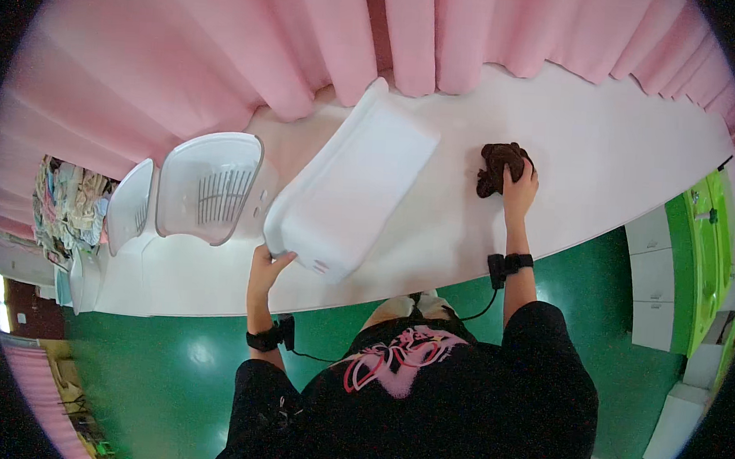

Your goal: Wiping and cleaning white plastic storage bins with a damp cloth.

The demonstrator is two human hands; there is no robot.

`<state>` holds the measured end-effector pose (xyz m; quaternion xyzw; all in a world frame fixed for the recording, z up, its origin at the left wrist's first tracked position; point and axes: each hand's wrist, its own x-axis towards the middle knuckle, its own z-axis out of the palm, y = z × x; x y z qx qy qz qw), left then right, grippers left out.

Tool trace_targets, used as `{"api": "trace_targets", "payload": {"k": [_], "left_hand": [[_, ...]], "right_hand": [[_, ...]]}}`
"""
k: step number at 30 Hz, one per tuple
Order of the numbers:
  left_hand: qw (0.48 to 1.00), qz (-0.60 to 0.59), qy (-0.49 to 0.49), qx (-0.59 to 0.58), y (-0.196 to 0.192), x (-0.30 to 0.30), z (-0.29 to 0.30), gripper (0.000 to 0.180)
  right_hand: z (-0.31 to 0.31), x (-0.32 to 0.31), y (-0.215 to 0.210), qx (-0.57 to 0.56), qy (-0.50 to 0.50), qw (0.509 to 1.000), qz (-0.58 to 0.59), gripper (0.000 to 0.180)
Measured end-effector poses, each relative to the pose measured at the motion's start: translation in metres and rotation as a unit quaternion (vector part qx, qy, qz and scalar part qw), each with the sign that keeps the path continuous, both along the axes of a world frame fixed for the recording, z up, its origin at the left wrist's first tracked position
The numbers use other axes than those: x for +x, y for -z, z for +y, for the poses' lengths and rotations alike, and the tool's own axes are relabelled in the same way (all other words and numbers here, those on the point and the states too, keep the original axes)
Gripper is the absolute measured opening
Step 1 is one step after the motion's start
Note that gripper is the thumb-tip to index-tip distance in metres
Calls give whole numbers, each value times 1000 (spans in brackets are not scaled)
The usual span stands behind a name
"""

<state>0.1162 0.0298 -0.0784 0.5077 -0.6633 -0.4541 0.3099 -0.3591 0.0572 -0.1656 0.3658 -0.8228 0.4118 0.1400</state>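
My left hand grips the rim at the near left corner of a white plastic basket. The basket is tipped over, its smooth outer side facing up, and what is inside it is hidden. On the right, my right hand is closed on a bunched dark brown cloth, which rests on the white table. Most of my right fingers are hidden behind the palm and the cloth.
Two more white baskets with slotted panels, a larger basket and a narrower-looking basket, stand at left. Beyond them is a heap of fabric. Pink curtains hang along the table's far edge. A green-and-white cabinet stands at right.
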Motion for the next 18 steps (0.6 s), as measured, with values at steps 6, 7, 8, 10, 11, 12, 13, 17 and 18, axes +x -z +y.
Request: {"api": "trace_targets", "payload": {"k": [6,7,8,10,11,12,13,17,18], "left_hand": [[979,-11,53,-198,-50,-64,19,14],[952,-46,104,-286,-57,-77,18,13],[913,-81,154,-370,-62,-88,15,11],[884,-128,196,-404,-55,-107,13,10],[851,-179,238,-433,-51,-112,14,9],[851,-177,236,-435,-45,-115,12,9],[829,-216,241,-456,-38,-118,11,10],[796,-266,235,-490,-25,-125,4,12],[796,-266,234,-490,-22,-127,3,12]], "right_hand": [[16,1,12,-29,-38,994,-94,43],[17,1,13,-29,-40,995,-91,43],[17,1,14,-27,-40,995,-92,43],[18,1,14,-25,-43,995,-89,43],[17,3,13,-26,-46,992,-111,43],[17,3,13,-26,-45,990,-133,43],[16,4,13,-28,-47,990,-130,43],[18,1,19,-25,-57,989,-135,44],[18,1,20,-26,-67,989,-126,45]]}}
